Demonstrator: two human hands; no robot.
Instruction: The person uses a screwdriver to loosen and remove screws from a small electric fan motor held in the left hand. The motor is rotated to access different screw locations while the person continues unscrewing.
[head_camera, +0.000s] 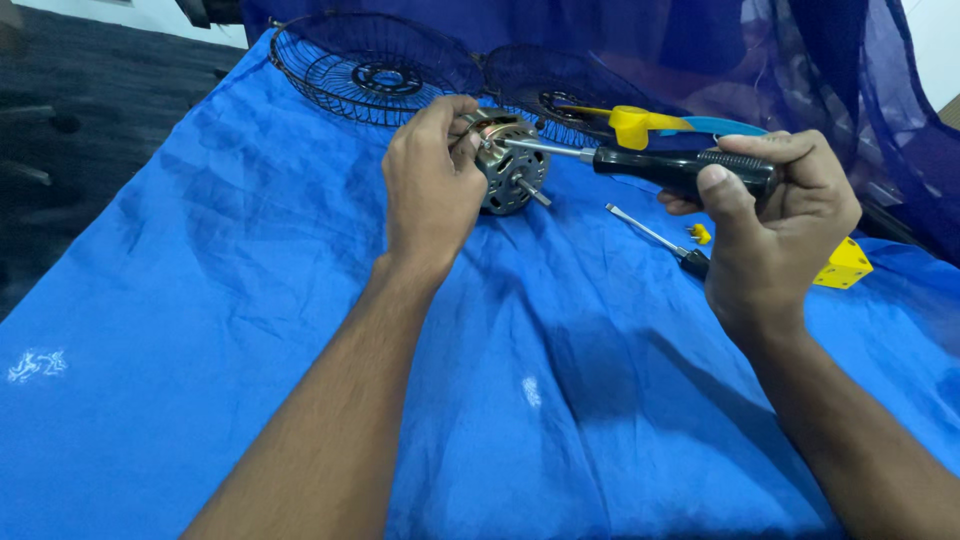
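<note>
Two black wire fan guards (375, 70) and yellow and blue parts lie behind on blue cloth (200, 300); a second screwdriver (655, 238) lies partly hidden. Left hand (432, 185) grips a round metal motor (512, 165) mid-table; right hand (775, 215) clasps a black-handled screwdriver (680, 168), tip at the motor

Bright, sharp, soft forearm shadows
</note>
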